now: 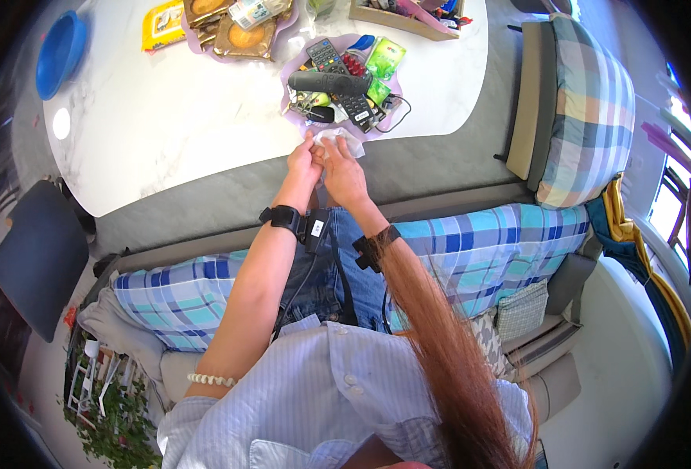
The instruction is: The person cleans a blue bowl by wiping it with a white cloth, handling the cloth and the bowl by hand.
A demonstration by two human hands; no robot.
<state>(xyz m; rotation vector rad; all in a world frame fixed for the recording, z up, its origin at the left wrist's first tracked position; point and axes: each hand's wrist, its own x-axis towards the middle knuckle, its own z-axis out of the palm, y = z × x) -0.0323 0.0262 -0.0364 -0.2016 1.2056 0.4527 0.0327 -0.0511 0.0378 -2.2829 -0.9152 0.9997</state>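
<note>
My right hand [345, 174] holds a crumpled white tissue or wipe [350, 142] just over the table's near edge. Close beside it, my left hand [306, 164] has its fingers curled against the right fingers and the tissue; whether they pinch it is hidden. Right beyond both hands, a scalloped lilac tray [294, 121] stands on the white marble-patterned table [204, 111]. Piled in the tray are several remote controls, among them a plain dark one [328, 83] lying across the top, plus green packets [385, 58], a red blister pack [354, 64] and a black cable [407, 111].
Farther back are a blue plastic basin [61, 55], a yellow pack [163, 26], another lilac tray with brown-wrapped packages [244, 38] and a cardboard box of small items [407, 26]. A plaid-covered sofa [468, 249] lies behind, a dark chair [40, 258] at left, a cushioned chair [586, 111] at right.
</note>
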